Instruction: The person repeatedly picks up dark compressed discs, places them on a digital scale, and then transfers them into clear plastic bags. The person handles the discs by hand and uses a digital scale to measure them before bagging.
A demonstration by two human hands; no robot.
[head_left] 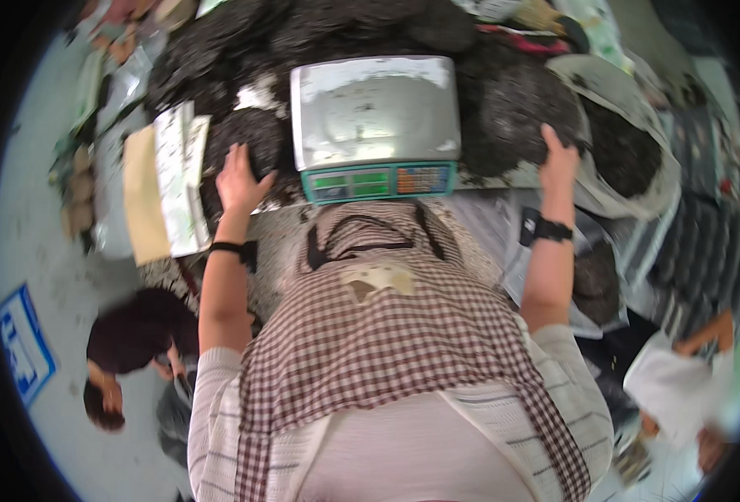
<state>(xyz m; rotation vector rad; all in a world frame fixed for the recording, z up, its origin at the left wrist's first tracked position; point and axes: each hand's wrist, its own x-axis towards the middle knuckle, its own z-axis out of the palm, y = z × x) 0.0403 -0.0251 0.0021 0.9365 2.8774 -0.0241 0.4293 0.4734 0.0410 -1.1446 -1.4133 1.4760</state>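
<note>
A scale (376,121) with a wide metal plate and a green-rimmed display stands on the table in front of me. Dark flecks lie on its plate. To its left, my left hand (240,182) rests with fingers stretched and thumb apart at the near edge of a dark, flaky round cake (249,138), which looks like dried seaweed. On the other side, my right hand (559,161) touches the near right edge of a larger dark round cake (527,113). Its forefinger is stretched out, and the other fingers are partly hidden.
Dark flaky rounds (303,29) are heaped behind the scale. Folded paper or card (165,184) lies at the left. An open white plastic bag (667,167) holding dark material stands at the right. One person (140,335) is at lower left, another (680,385) at lower right.
</note>
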